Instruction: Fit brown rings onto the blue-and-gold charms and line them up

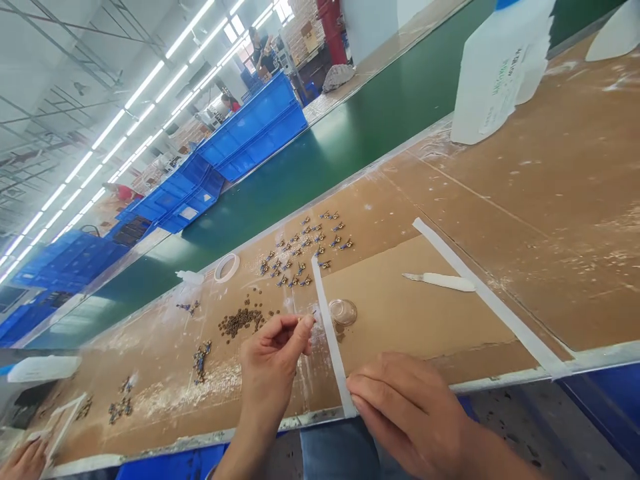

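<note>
My left hand [273,363] is raised over the brown work surface, thumb and forefinger pinched on something too small to make out. My right hand [410,407] is at the table's front edge, its fingers pressed together near the end of a white tape strip [327,333]; what they hold, if anything, is hidden. Just beyond lies a small clear dish [343,312] on a cardboard sheet [385,293]. A pile of small dark round pieces [240,322] sits left of my left hand. Many small blue and gold figures [295,252] are spread farther back.
A white-handled knife [445,281] rests on the cardboard. Behind the table runs a green belt [280,193] with blue crates [260,127] beyond. A tape roll [227,268] and white jug [487,87] stand around. Another person's hand [27,460] shows at lower left.
</note>
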### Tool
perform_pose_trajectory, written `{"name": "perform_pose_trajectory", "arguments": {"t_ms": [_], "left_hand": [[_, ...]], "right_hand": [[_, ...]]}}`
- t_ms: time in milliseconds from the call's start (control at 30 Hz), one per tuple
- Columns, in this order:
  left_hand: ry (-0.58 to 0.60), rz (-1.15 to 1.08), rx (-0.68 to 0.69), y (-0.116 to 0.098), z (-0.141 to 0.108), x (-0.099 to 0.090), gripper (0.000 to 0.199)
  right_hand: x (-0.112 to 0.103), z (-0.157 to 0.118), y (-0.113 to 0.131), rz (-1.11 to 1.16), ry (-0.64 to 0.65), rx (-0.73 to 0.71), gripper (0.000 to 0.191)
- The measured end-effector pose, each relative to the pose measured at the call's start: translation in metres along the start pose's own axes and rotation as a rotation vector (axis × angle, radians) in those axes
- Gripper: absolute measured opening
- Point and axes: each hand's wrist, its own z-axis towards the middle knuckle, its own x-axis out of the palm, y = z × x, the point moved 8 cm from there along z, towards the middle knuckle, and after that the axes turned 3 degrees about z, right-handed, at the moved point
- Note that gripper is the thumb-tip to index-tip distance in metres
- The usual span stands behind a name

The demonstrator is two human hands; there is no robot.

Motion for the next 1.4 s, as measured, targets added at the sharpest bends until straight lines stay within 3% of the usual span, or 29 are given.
{"name": "perform_pose_trajectory", "arguments": {"t_ms": [200,467,800,1000,1100,1200,1400], "left_hand": [[0.027,0.142,0.099,-0.02,0.012,0.019,0.02],[0.061,0.358,0.224,-0.031,0.012,0.026,0.017],[0.111,0.501,0.271,-0.042,0.012,0.033,0.018],[0.126,0.47,0.261,-0.044,0.012,0.036,0.019],[0.07,0.403,0.204,-0.041,0.009,0.021,0.019],[-0.051,0.299,0.11,-0.028,-0.001,-0.011,0.021],[-0.346,0.159,-0.09,0.034,-0.04,-0.086,0.027]], "right_hand": [[-0.004,0.0,0.002,-0.027,-0.02,-0.003,0.015],[-0.005,-0.001,0.0,0.01,-0.035,-0.03,0.016],[-0.005,-0.002,-0.003,0.043,-0.093,-0.019,0.012],[-0.007,-0.002,-0.002,0.034,-0.086,-0.019,0.013],[-0.01,-0.003,-0.002,0.026,-0.088,-0.016,0.013],[-0.011,-0.003,-0.002,0.026,-0.06,-0.005,0.014],[-0.008,-0.007,0.0,0.018,-0.066,-0.008,0.013]]}}
